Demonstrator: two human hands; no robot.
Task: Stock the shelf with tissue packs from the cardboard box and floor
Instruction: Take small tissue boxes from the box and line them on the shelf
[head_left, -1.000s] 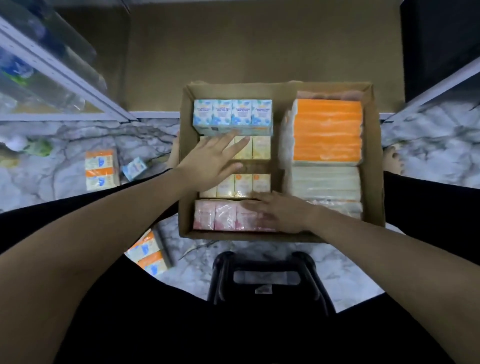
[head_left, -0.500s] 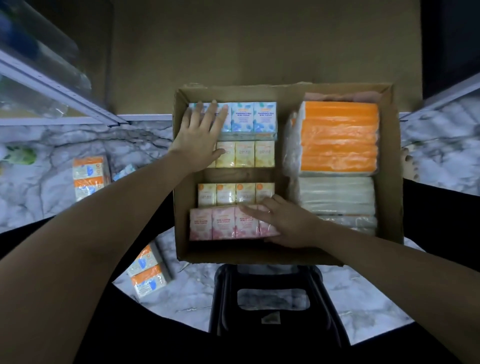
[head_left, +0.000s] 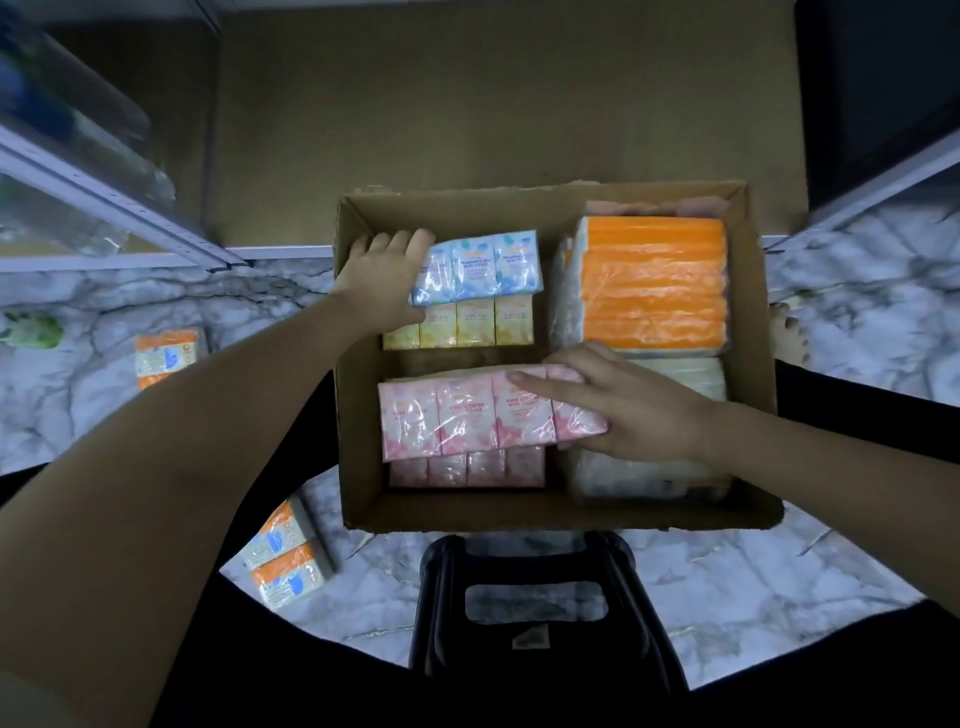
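At frame centre, open brown cardboard box (head_left: 550, 514) | pink plastic-wrapped tissue pack (head_left: 467, 415) gripped at its right end by right hand (head_left: 639, 410) | blue plastic-wrapped tissue pack (head_left: 483, 267) gripped at its left end by left hand (head_left: 384, 275)

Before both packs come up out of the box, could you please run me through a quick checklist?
1. Left hand grips blue pack: ok.
2. Right hand grips pink pack: ok.
3. Pink pack raised above the row beneath: ok.
4. Blue pack free of yellow packs: cannot tell.
5. Cardboard box flat on floor: ok.
6. Shelf space free: cannot tell.
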